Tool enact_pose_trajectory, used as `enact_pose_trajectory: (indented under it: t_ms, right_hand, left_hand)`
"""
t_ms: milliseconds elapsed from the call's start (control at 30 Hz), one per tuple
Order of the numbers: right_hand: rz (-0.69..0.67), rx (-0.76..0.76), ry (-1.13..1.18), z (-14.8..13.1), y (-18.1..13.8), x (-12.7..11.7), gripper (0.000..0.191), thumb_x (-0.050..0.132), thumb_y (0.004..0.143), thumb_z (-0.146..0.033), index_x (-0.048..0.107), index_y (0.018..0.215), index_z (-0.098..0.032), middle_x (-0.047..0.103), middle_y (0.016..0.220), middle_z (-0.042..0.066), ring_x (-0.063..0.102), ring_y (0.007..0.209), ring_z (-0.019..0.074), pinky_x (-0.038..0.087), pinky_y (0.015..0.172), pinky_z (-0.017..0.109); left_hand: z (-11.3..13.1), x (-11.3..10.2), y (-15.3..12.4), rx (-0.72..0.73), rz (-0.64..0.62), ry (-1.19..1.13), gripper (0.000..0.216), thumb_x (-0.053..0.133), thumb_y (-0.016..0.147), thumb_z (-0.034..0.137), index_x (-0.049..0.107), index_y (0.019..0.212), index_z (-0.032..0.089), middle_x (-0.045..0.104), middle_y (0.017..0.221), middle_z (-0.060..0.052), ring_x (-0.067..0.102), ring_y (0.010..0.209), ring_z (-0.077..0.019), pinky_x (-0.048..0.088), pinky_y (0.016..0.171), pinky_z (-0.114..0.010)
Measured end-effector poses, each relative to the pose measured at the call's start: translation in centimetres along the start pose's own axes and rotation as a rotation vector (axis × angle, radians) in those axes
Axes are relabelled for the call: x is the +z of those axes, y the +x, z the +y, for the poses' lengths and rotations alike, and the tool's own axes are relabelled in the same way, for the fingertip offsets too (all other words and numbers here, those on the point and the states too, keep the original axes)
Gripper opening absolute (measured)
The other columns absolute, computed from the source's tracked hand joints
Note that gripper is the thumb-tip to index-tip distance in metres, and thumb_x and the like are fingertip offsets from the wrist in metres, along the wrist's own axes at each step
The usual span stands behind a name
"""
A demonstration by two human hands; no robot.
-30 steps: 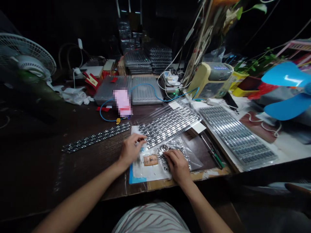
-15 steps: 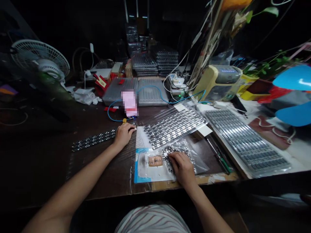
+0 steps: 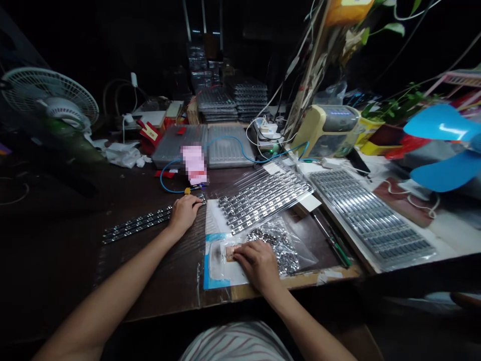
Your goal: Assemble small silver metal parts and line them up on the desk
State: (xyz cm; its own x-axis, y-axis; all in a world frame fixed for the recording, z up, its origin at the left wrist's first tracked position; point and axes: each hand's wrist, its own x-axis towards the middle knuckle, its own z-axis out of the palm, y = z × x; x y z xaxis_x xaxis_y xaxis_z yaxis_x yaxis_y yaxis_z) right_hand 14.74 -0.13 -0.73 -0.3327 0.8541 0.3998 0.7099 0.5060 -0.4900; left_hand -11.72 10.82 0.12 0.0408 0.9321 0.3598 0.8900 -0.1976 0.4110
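Note:
My left hand lies across several dark strips studded with shiny metal pieces. Its thumb and fingers are pinched at the strips' right end, and what they grip is too small to make out. My right hand is closed, fingertips down at a small tan block that it partly covers; anything in the pinch is hidden. Beside it, loose small metal parts spill over a clear plastic bag. Under the block lies a white and blue sheet. Behind it, a clear tray carries rows of metal pieces.
A second clear tray lies to the right, near a green-handled tool. Stacked trays, a power strip and a blue cable sit at the back. One fan stands left; blue fan blades are at right.
My right hand has moved left from the loose metal parts to the tan block. My left hand stays at the right end of the strips. The whole view has shifted slightly.

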Motion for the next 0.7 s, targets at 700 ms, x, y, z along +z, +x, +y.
enact_pose_trajectory:
  t_ms: [700]
  right_hand:
    - [0.002, 0.009, -0.081, -0.5, 0.1, 0.1, 0.012, 0.059, 0.088, -0.032, 0.07, 0.091, -0.03, 0.063, 0.081, 0.001, 0.053, 0.076, 0.0147, 0.034, 0.067, 0.029]
  left_hand:
    - [5.7, 1.5, 4.2, -0.033, -0.063, 0.025, 0.018, 0.054, 0.082, 0.032, 0.068, 0.08, 0.021, 0.07, 0.078, -0.007, 0.064, 0.075, -0.0237, 0.044, 0.069, -0.033]
